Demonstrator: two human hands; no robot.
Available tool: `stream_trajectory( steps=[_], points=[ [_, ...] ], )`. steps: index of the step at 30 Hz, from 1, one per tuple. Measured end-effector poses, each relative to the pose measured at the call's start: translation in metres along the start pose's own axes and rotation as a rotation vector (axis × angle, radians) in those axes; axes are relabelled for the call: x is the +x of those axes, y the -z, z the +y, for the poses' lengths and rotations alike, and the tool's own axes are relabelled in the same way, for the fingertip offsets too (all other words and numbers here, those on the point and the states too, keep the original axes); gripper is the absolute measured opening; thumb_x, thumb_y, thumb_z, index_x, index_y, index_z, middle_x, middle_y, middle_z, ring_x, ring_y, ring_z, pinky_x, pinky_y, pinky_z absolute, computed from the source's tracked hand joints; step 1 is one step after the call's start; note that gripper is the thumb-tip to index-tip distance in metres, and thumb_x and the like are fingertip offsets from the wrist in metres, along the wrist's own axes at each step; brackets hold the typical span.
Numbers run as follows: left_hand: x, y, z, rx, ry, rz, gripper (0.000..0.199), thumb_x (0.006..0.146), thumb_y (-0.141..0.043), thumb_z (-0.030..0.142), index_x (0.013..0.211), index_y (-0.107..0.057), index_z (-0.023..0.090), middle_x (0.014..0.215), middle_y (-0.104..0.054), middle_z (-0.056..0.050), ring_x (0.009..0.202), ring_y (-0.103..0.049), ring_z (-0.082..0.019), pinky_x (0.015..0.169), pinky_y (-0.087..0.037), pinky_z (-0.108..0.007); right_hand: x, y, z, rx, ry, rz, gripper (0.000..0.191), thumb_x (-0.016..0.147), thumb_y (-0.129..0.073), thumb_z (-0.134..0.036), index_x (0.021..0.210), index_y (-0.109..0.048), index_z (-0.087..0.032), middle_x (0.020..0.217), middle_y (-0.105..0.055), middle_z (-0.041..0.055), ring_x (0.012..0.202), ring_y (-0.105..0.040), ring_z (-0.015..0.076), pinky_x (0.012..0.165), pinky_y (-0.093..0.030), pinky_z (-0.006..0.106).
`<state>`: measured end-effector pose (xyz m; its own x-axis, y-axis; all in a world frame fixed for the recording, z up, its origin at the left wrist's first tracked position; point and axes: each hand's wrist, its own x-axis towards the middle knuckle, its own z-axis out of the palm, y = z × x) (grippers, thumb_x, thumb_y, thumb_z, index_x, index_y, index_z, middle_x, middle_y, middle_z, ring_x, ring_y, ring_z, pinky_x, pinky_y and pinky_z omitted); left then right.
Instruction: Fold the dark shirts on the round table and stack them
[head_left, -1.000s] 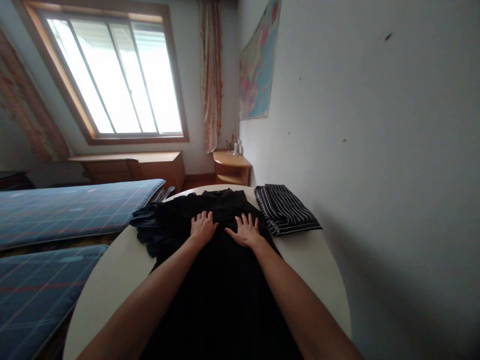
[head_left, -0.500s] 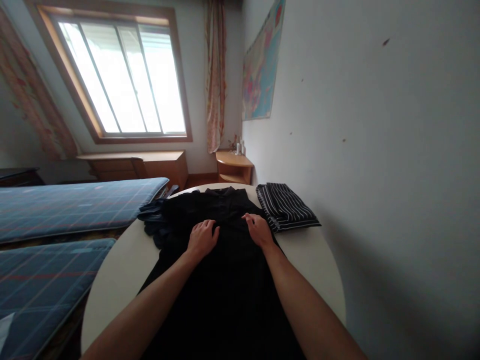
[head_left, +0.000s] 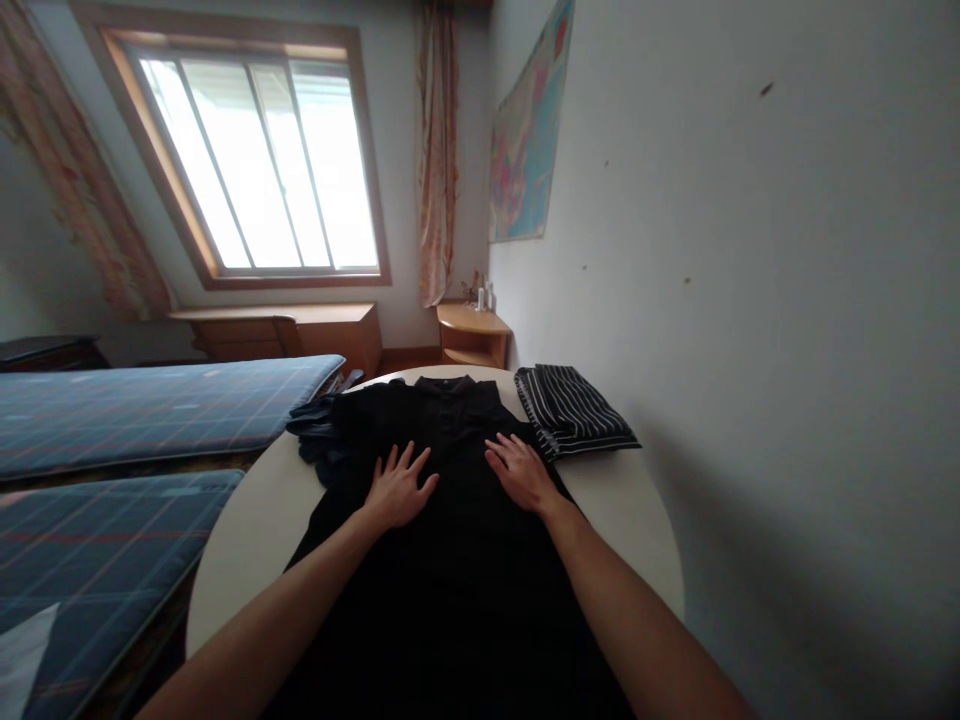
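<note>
A black collared garment (head_left: 457,540) lies spread over the round white table (head_left: 247,550), its collar at the far edge. My left hand (head_left: 400,488) rests on its left part with the fingers spread. On the right part lies my right hand (head_left: 521,470), palm down, fingers stretched out and slightly apart. Neither hand grips the cloth. Beyond my right hand, a folded black and white striped cloth (head_left: 581,408) sits at the table's right edge. Dark bunched fabric (head_left: 315,430) lies at the left far edge, beside the garment.
Two blue plaid mattresses (head_left: 172,410) are to the left of the table. A wall (head_left: 787,350) with a map (head_left: 529,140) stands close on the right. Behind are a wooden desk (head_left: 337,325), a corner shelf (head_left: 472,320) and a window (head_left: 262,160).
The fingers of both my hands have straightened and spread on the garment. Its collar looks flatter and more open. The camera view has shifted slightly.
</note>
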<state>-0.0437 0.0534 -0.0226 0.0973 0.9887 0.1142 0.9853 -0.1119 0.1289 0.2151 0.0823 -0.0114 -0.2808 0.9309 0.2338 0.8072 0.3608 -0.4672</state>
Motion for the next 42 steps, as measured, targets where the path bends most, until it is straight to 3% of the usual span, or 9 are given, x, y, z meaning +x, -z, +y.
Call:
stream_trajectory(
  steps=[6, 14, 17, 20, 23, 26, 30, 34, 42],
  points=[
    [-0.002, 0.002, -0.004, 0.009, -0.005, -0.013, 0.065, 0.097, -0.034, 0.059, 0.155, -0.031, 0.030, 0.163, -0.021, -0.010, 0.149, -0.015, -0.040, 0.116, -0.018, -0.061, -0.019, 0.007, -0.012, -0.098, -0.077, -0.095, 0.070, 0.097, -0.015, -0.069, 0.151, -0.038, -0.032, 0.163, -0.023, -0.0004, 0.151, -0.010, 0.0287, 0.120, -0.010, 0.050],
    [-0.031, 0.002, -0.014, 0.024, -0.071, -0.006, 0.062, 0.097, -0.038, 0.055, 0.154, -0.030, 0.033, 0.163, -0.022, -0.006, 0.150, -0.015, -0.038, 0.116, -0.019, -0.059, -0.038, -0.001, -0.028, -0.258, -0.179, -0.259, 0.097, 0.079, -0.032, -0.087, 0.158, -0.018, -0.031, 0.166, -0.006, 0.0026, 0.148, 0.004, 0.0479, 0.113, 0.001, 0.068],
    [-0.035, 0.006, -0.018, 0.031, -0.087, -0.027, 0.062, 0.097, -0.039, 0.055, 0.154, -0.031, 0.033, 0.163, -0.023, -0.006, 0.149, -0.016, -0.038, 0.116, -0.020, -0.059, -0.041, 0.005, -0.039, -0.261, -0.229, -0.328, 0.102, 0.075, -0.036, -0.090, 0.157, -0.018, -0.033, 0.166, -0.007, 0.0032, 0.145, 0.002, 0.0532, 0.109, -0.003, 0.074],
    [-0.029, 0.015, -0.012, 0.058, -0.071, -0.024, 0.059, 0.095, -0.044, 0.053, 0.148, -0.043, 0.028, 0.158, -0.035, -0.010, 0.146, -0.028, -0.038, 0.114, -0.027, -0.056, -0.039, 0.018, -0.051, -0.281, -0.239, -0.369, 0.100, 0.073, -0.046, -0.086, 0.156, -0.026, -0.033, 0.165, -0.017, 0.0051, 0.142, -0.014, 0.0557, 0.106, -0.017, 0.073],
    [-0.013, 0.026, 0.002, 0.072, -0.107, 0.012, 0.052, 0.094, -0.046, 0.048, 0.135, -0.057, 0.017, 0.149, -0.047, -0.016, 0.139, -0.041, -0.033, 0.111, -0.035, -0.045, -0.028, 0.029, -0.063, -0.346, -0.204, -0.316, 0.085, 0.078, -0.051, -0.078, 0.144, -0.051, -0.025, 0.150, -0.046, 0.0149, 0.132, -0.038, 0.0497, 0.104, -0.029, 0.064],
    [0.012, 0.028, 0.016, 0.036, -0.190, 0.042, 0.056, 0.094, -0.049, 0.044, 0.144, -0.047, 0.020, 0.155, -0.040, -0.014, 0.143, -0.035, -0.031, 0.112, -0.034, -0.042, -0.012, 0.030, -0.071, -0.404, -0.159, -0.166, 0.065, 0.085, -0.053, -0.066, 0.121, -0.069, -0.014, 0.122, -0.065, 0.0232, 0.123, -0.048, 0.0423, 0.103, -0.033, 0.055],
    [0.043, 0.014, 0.022, -0.021, -0.197, 0.009, 0.064, 0.095, -0.046, 0.049, 0.153, -0.032, 0.026, 0.161, -0.030, -0.010, 0.148, -0.025, -0.034, 0.115, -0.027, -0.048, 0.013, 0.014, -0.063, -0.386, -0.037, -0.047, 0.055, 0.092, -0.051, -0.050, 0.137, -0.057, -0.018, 0.145, -0.051, 0.0180, 0.134, -0.041, 0.0351, 0.109, -0.029, 0.049],
    [0.057, -0.003, 0.015, -0.041, -0.136, -0.007, 0.064, 0.098, -0.036, 0.056, 0.154, -0.031, 0.027, 0.161, -0.028, -0.010, 0.149, -0.021, -0.035, 0.116, -0.023, -0.052, 0.039, -0.006, -0.038, -0.320, -0.035, -0.122, 0.063, 0.097, -0.042, -0.054, 0.153, -0.036, -0.025, 0.161, -0.028, 0.0123, 0.146, -0.025, 0.0343, 0.116, -0.018, 0.050],
    [0.062, -0.005, 0.006, 0.081, 0.002, 0.054, 0.065, 0.097, -0.038, 0.055, 0.152, -0.037, 0.021, 0.155, -0.038, -0.019, 0.143, -0.033, -0.040, 0.114, -0.024, -0.052, 0.081, -0.016, -0.008, -0.312, -0.175, -0.128, 0.066, 0.099, -0.034, -0.055, 0.155, -0.030, -0.021, 0.160, -0.031, 0.0114, 0.147, -0.022, 0.0365, 0.117, -0.016, 0.050]
  ],
)
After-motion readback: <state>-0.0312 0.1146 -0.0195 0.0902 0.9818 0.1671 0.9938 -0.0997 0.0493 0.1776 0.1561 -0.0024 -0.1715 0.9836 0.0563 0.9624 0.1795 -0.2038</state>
